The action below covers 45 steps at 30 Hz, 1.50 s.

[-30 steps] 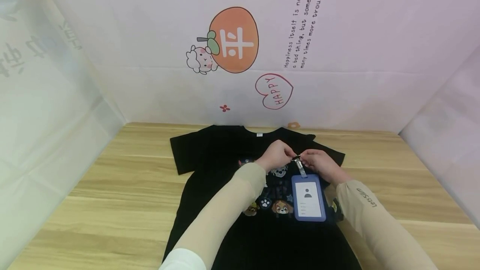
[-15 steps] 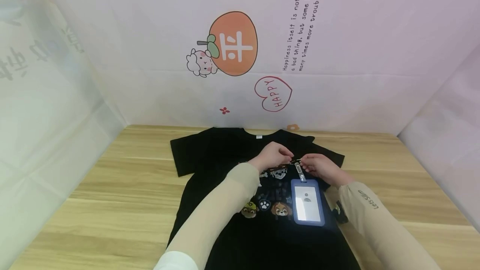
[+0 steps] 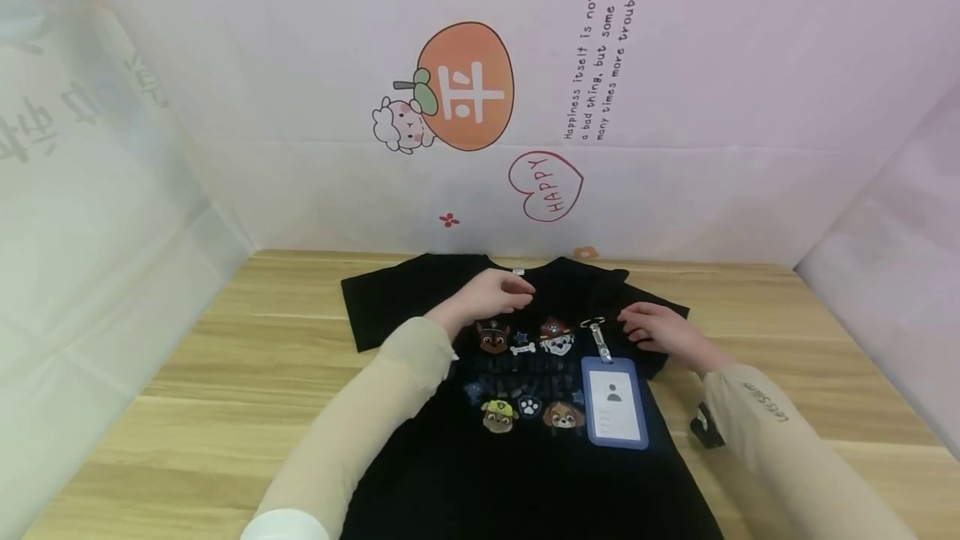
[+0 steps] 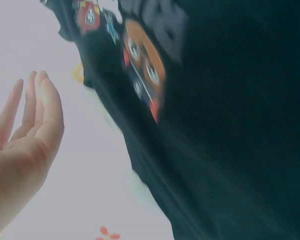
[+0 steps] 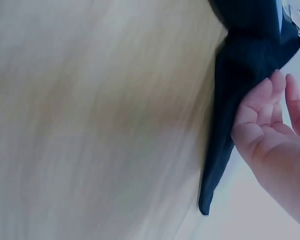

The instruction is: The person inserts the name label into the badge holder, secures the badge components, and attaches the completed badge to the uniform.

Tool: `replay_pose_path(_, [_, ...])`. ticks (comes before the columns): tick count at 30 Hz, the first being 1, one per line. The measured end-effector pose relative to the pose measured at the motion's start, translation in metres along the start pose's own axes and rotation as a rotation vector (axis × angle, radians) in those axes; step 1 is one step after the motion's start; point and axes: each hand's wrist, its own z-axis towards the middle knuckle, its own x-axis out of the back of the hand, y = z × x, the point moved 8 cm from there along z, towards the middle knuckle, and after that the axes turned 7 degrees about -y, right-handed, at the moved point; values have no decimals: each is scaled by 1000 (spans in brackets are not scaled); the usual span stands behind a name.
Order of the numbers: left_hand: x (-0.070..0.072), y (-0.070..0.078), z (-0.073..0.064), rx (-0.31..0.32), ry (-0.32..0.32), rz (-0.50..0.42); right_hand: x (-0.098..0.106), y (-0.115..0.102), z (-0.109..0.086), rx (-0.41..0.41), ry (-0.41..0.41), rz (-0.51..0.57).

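Note:
A black T-shirt (image 3: 465, 473) with cartoon dog prints lies on the table, its collar toward the back wall. On the right side of its chest rests a blue badge holder (image 3: 640, 407) with a white card in it, and a metal clip (image 3: 597, 336) at its top. My left hand (image 3: 491, 294) is over the shirt below the collar, fingers loosely bent and holding nothing. Near the shirt's right sleeve, my right hand (image 3: 656, 330) is just right of the clip, apart from it. Both hands show relaxed fingers in the wrist views, the left (image 4: 30, 135) and right (image 5: 272, 125).
The wooden table (image 3: 187, 407) extends on both sides of the shirt. A white printed cloth wall (image 3: 300, 148) stands along the back, with cloth panels at the left and right. A black strap (image 3: 707, 427) is at my right wrist.
Both hands were pinching at the top of the badge clip. They have let go and moved apart, the left hand leftward and the right hand slightly rightward. The badge stays on the shirt.

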Motion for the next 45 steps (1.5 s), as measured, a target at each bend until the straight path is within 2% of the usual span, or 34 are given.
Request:
replay_pose_path(4, [20,-12,-16,2,33,21,4,1,-7,1,-8,-24])
replay_pose_path(9, [40,-29,-36,52,83,75,8,3,-11,-8,21,-93])
replay_pose_path(12, [49,-42,-48,79,106,105,7,2,-11,6,33,-218])
replay_pose_path(16, [58,-60,-65,99,119,212,1,-7,-11,92,50,-430])
replay_pose_path(20, [65,-80,-82,155,105,329,-1,-10,-11,139,97,-568])
replay_pose_path(26, [67,-103,-100,288,30,422,-2,-7,-7,146,138,-696])
replay_pose_path(31, [67,-109,-105,346,1,486,-3,-9,-3,158,139,-810])
replay_pose_path(35, [68,-112,-105,372,-12,480,-3,-9,0,138,122,-866])
replay_pose_path(40, [70,-113,-106,393,-31,450,3,-3,2,81,77,-854])
replay_pose_path(45, [73,-115,-105,402,-35,438,11,9,4,17,32,-796])
